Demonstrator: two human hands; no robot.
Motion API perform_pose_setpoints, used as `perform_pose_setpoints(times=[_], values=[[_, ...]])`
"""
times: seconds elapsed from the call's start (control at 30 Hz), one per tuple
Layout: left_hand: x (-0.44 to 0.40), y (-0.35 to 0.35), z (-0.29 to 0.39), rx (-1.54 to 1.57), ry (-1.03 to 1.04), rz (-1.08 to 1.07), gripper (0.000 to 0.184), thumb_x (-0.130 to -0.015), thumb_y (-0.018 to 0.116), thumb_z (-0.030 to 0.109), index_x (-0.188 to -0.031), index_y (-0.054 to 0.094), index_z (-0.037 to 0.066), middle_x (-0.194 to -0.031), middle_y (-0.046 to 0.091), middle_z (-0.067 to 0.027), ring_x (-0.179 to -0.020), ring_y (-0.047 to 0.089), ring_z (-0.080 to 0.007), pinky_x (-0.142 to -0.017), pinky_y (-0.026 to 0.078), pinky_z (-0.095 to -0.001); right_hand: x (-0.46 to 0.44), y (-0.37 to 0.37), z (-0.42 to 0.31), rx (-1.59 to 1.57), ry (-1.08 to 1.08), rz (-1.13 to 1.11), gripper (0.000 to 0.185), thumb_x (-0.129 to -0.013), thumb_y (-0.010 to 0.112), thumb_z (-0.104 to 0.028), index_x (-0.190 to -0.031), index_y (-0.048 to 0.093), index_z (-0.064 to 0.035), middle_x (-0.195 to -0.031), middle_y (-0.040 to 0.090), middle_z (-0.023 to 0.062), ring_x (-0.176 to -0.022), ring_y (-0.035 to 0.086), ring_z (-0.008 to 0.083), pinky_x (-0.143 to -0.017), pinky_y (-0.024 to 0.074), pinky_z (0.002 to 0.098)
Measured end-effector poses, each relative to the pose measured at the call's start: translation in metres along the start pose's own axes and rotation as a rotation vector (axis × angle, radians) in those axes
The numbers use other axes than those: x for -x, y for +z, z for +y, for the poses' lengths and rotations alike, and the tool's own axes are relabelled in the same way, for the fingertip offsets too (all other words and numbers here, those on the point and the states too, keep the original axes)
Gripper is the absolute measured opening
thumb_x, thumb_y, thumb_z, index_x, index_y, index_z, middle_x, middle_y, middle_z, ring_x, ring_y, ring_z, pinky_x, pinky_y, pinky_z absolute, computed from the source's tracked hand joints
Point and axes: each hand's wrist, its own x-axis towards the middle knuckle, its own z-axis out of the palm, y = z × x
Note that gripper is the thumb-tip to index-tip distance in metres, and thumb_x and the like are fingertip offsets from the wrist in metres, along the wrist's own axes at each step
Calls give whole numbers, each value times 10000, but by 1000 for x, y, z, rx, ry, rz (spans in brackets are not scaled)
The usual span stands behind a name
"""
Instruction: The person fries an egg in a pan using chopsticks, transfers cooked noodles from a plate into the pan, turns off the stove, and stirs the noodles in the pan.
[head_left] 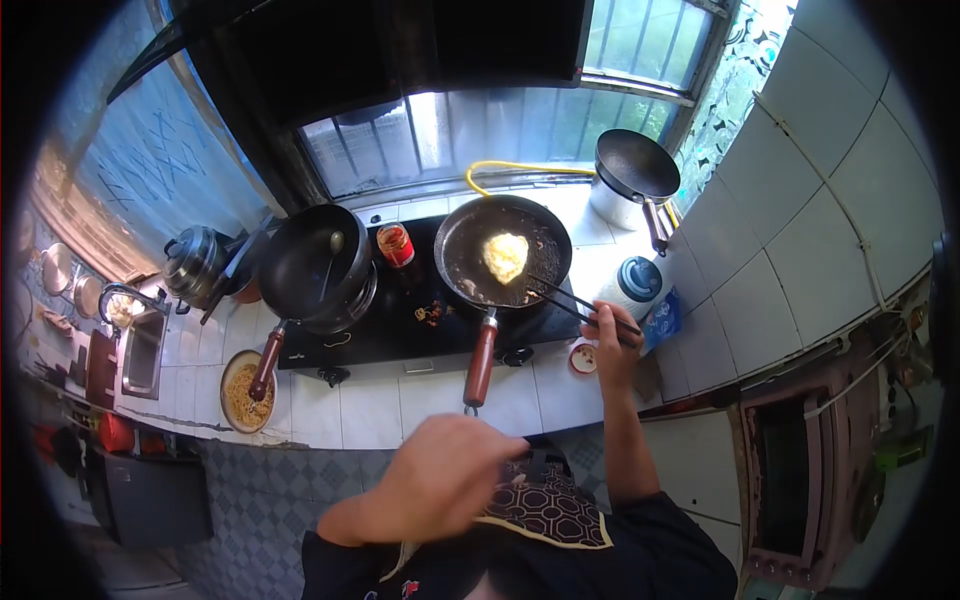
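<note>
Gripping chopsticks [572,311] with my right hand [614,350] near the right edge of the stove [385,332], I'm seeing my left hand [445,478] blurred, its grip impossible to tell.

Can read no text, brand, number or sign; can make out only illegible marks on the blue-and-white plastic packet [662,322] at right, the red glass jar [396,246] at far centre and the black cloth shirt [410,588], near.

the frying pan [460,235] is black with a red-brown handle [481,365].

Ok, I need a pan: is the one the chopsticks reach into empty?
Not empty: a yellowish egg lies in the frying pan, by the chopsticks.
</note>
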Motion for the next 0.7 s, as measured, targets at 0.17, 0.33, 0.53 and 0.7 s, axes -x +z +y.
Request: perform_pose_setpoints(times=[0.17,0.33,0.53,0.7], values=[[39,35,-57,18,-383,-15,258,-714,523,33,-969,552,3,-873,579,-127,-855,542,-282,-776,416,-340,-44,19,38,-23,33,-168,195,-854,523,-152,-898,604,20,-736,595,78,-559,599,127,-507,486,202],[87,49,-82,20,-650,-18,260,-762,517,101,-1007,541,17,-920,579,-136,-901,531,-290,-814,406,-351,-74,35,69,21,47,-312,204,-864,519,-164,-903,599,20,-727,593,89,-578,610,140,-510,498,219],[123,59,-88,151,-845,-55,266,-801,523,105,-1049,533,10,-920,598,-118,-865,582,-197,-753,457,-291,-76,49,74,71,-7,-284,209,-864,520,-164,-864,603,27,-716,594,88,-579,616,151,-516,503,226],[127,62,-86,207,-932,-14,263,-814,515,103,-1059,525,8,-915,606,-121,-851,585,-187,-756,455,-285,-76,50,60,-317,171,-89,214,-874,499,-148,-847,579,49,-709,592,131,-564,620,198,-507,520,260]])
